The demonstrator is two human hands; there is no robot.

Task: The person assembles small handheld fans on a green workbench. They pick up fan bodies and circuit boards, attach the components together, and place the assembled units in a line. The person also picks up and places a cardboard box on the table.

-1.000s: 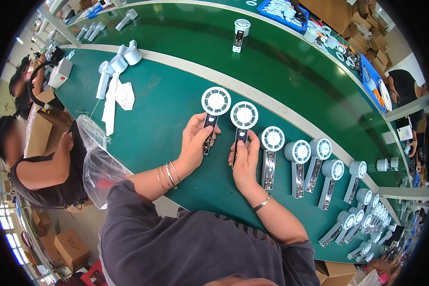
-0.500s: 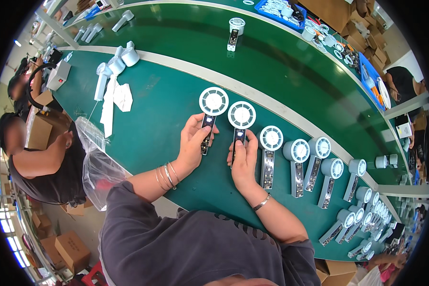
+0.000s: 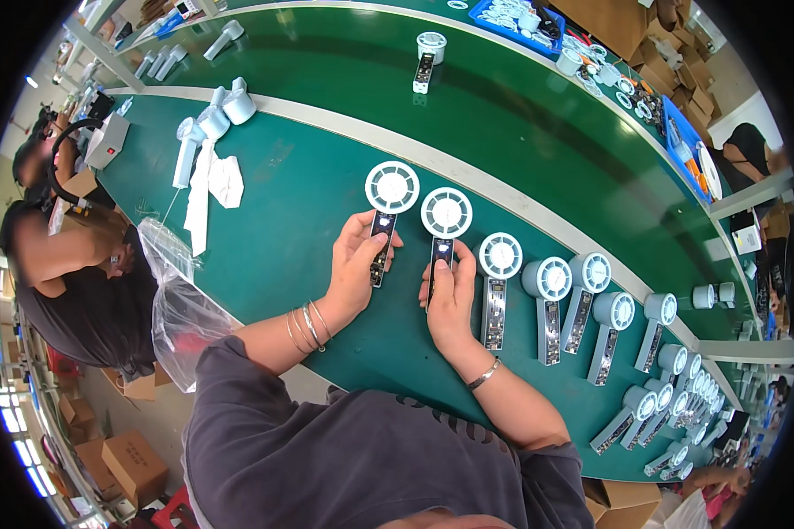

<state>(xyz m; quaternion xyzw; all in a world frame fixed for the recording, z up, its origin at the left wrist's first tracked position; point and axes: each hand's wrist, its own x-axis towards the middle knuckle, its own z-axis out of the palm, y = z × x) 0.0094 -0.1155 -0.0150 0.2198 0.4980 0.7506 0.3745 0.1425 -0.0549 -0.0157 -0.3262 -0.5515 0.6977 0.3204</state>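
Left hand (image 3: 355, 264) grips fan (image 3: 388, 204); right hand (image 3: 451, 295) grips second fan (image 3: 444, 227).

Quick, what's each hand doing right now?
Left hand: closed around the handle of a white handheld fan.
Right hand: closed around the handle of a second white fan.

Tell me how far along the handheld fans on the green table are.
Looks done: a row of white fans lies side by side, stretching off to the right. In hand: the left hand holds one fan and the right hand another, both handles lit. Possibly left: loose fans at far left.
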